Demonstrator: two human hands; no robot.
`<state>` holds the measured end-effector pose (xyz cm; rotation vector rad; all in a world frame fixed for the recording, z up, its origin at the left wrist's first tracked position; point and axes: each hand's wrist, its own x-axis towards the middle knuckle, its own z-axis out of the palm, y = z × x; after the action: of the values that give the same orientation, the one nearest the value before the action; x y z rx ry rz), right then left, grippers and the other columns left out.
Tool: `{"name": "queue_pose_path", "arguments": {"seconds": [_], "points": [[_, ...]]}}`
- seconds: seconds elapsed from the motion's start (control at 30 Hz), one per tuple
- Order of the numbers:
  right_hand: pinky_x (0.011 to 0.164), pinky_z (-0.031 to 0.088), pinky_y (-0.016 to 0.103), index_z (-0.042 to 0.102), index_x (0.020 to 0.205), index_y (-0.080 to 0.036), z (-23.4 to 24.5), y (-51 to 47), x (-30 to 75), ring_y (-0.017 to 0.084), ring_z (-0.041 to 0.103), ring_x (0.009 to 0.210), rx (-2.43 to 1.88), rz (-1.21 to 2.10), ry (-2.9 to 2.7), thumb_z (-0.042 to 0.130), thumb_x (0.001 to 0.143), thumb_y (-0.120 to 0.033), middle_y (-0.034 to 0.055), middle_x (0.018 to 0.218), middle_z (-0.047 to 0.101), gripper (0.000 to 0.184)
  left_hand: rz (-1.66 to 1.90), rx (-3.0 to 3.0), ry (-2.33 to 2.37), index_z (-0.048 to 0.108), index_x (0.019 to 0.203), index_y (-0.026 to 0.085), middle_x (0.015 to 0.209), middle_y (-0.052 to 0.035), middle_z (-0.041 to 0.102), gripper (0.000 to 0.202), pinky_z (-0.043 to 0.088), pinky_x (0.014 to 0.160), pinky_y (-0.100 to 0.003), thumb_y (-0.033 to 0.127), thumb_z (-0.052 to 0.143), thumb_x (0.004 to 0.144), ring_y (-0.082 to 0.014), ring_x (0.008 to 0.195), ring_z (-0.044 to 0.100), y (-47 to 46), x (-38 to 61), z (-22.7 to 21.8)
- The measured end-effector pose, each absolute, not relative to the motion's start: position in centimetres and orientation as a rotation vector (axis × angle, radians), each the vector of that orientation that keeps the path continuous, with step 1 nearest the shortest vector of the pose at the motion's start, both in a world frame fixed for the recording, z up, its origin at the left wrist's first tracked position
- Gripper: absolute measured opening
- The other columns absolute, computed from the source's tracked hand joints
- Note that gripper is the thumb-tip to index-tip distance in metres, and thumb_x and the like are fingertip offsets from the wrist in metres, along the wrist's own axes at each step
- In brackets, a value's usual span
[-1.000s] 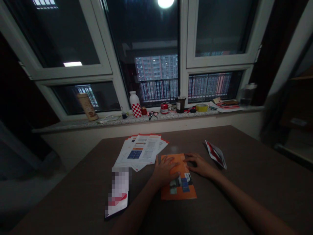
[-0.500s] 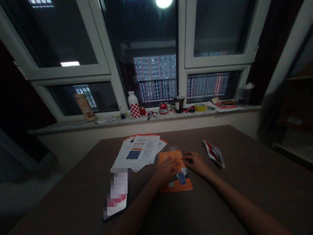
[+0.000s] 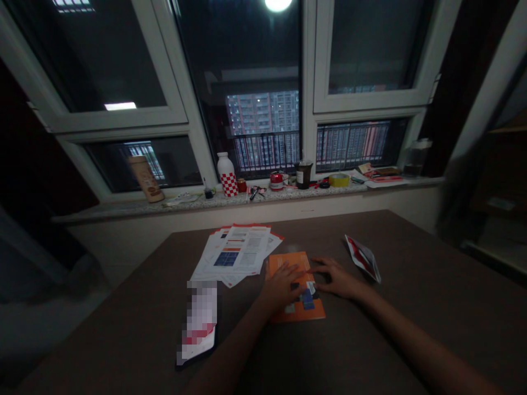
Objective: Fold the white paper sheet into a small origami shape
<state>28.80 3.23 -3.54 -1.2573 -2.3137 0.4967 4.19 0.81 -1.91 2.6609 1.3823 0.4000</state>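
An orange leaflet point(image 3: 288, 262) lies flat on the dark brown table point(image 3: 411, 285). My left hand point(image 3: 280, 285) rests on its middle, fingers stretched out flat. My right hand point(image 3: 335, 276) lies at the leaflet's right edge, fingers extended and touching the paper. Neither hand holds anything lifted off the table.
A fanned stack of white printed sheets point(image 3: 236, 252) lies left of the leaflet. A folded red-and-white leaflet point(image 3: 363, 257) sits to the right. A phone-like item point(image 3: 198, 323) lies near left. The windowsill point(image 3: 123, 207) carries a checked bottle point(image 3: 227, 174), cans, tape roll point(image 3: 338, 179) and papers.
The orange leaflet looks shorter than a second ago, its near end now closer to my hands. Both hands stay pressed on it, shifted only slightly.
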Motion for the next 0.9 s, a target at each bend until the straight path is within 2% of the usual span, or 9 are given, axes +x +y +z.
{"name": "queue_pose_path", "arguments": {"seconds": [0.1,0.2,0.33,0.43,0.53,0.67,0.77,0.9], "points": [[0.113,0.024,0.053,0.065,0.121,-0.033,-3.3,2.8,28.8,0.032,0.037,0.135,-1.261,0.514,-2.330,0.073,0.075,-0.040,0.0079,0.145,0.044,0.047,0.396,2.664,1.365,0.046,0.139,0.037,0.149,0.0012,0.044,0.048,0.003,0.117,-0.059,0.057,0.040,0.095,-0.0278,0.141,0.032,0.9,4.1,-2.0],[0.114,0.021,0.055,0.065,0.122,-0.032,-3.3,2.6,28.7,0.032,0.035,0.136,-1.258,0.493,-2.340,0.071,0.078,-0.040,0.0083,0.145,0.045,0.045,0.430,2.655,1.363,0.052,0.134,0.032,0.147,-0.0030,0.046,0.047,0.007,0.117,-0.058,0.054,0.045,0.094,-0.0279,0.139,0.034,1.0,4.1,-2.1],[0.113,0.024,0.051,0.064,0.123,-0.034,-3.6,2.8,28.7,0.031,0.035,0.136,-1.225,0.450,-2.359,0.068,0.081,-0.042,0.0074,0.144,0.046,0.044,0.493,2.698,1.289,0.065,0.118,0.029,0.127,-0.0045,0.063,0.031,0.003,0.117,-0.056,0.043,0.051,0.094,-0.0254,0.131,0.043,1.1,4.0,-1.8],[0.112,0.025,0.051,0.064,0.124,-0.034,-3.9,3.1,28.7,0.031,0.035,0.136,-1.247,0.414,-2.341,0.066,0.082,-0.044,0.0070,0.143,0.046,0.043,0.488,2.723,1.205,0.067,0.115,0.029,0.119,-0.0023,0.068,0.028,0.004,0.118,-0.052,0.038,0.048,0.096,-0.0221,0.126,0.049,1.1,3.9,-1.6],[0.111,0.028,0.050,0.062,0.126,-0.034,-4.2,3.5,28.5,0.031,0.036,0.135,-1.281,0.367,-2.325,0.063,0.084,-0.046,0.0072,0.142,0.047,0.043,0.474,2.673,1.270,0.061,0.125,0.030,0.133,-0.0030,0.061,0.035,0.007,0.118,-0.052,0.043,0.048,0.095,-0.0230,0.130,0.047,1.1,3.6,-1.7],[0.108,0.032,0.048,0.060,0.128,-0.033,-4.7,4.1,27.8,0.029,0.040,0.130,-1.365,0.256,-2.277,0.056,0.088,-0.045,0.0080,0.137,0.050,0.041,0.389,2.630,1.341,0.043,0.142,0.030,0.150,-0.0025,0.041,0.055,0.012,0.117,-0.055,0.053,0.047,0.092,-0.0265,0.143,0.028,1.0,3.4,-2.3],[0.104,0.035,0.047,0.061,0.126,-0.033,-5.0,4.6,27.4,0.028,0.044,0.125,-1.418,0.211,-2.228,0.054,0.090,-0.043,0.0079,0.133,0.053,0.038,0.340,2.623,1.341,0.035,0.147,0.028,0.155,-0.0023,0.032,0.060,0.012,0.117,-0.056,0.055,0.041,0.094,-0.0260,0.146,0.019,1.1,3.5,-2.6],[0.103,0.037,0.045,0.062,0.125,-0.033,-5.2,5.1,27.5,0.027,0.046,0.123,-1.421,0.217,-2.232,0.056,0.089,-0.042,0.0078,0.131,0.053,0.038,0.310,2.623,1.338,0.031,0.148,0.028,0.156,-0.0013,0.029,0.061,0.011,0.116,-0.058,0.055,0.040,0.094,-0.0258,0.146,0.017,1.2,3.5,-2.5]]}}
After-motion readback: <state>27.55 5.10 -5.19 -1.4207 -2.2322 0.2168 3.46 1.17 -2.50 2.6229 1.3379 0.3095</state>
